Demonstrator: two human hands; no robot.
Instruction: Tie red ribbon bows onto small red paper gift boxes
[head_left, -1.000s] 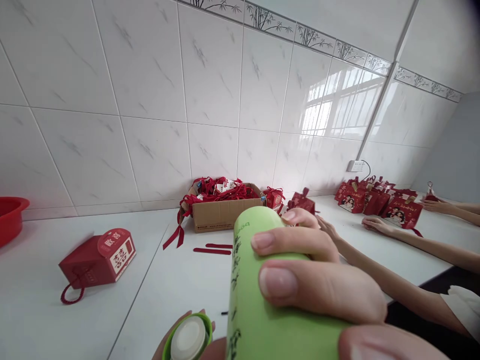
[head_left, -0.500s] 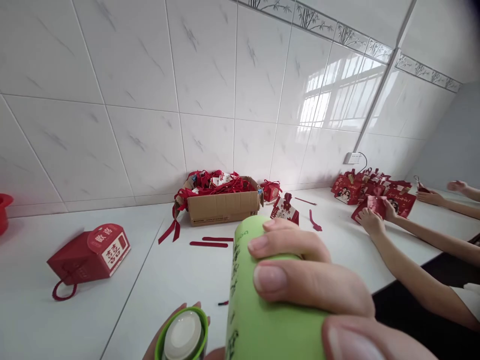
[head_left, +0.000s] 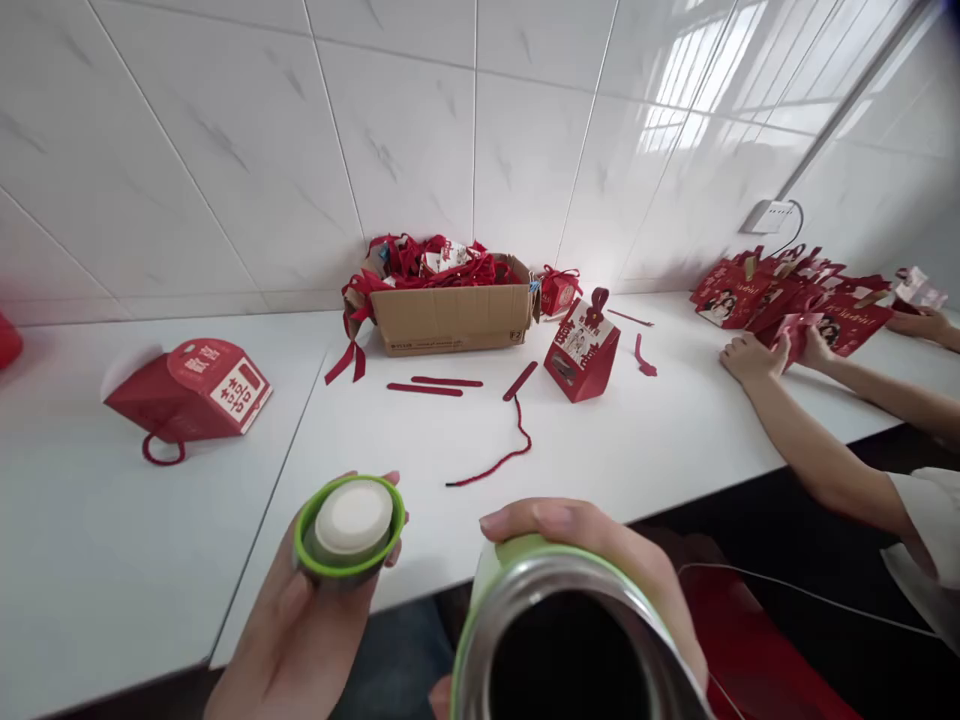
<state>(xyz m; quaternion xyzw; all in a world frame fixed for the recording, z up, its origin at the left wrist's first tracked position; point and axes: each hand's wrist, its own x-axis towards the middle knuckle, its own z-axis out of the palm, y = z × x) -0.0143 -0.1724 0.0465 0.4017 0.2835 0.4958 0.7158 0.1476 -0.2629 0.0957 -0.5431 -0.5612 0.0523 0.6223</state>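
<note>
Two closed grips: your left hand [head_left: 300, 620] cups the lid [head_left: 352, 522]; your right hand [head_left: 637, 560] encircles the uncapped flask [head_left: 562, 572], apparently for steadiness.

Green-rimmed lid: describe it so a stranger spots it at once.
From the white table, go to the left hand over its near edge. It holds the green-rimmed lid, whose white disc sets it apart from the open green flask in the right hand.
</note>
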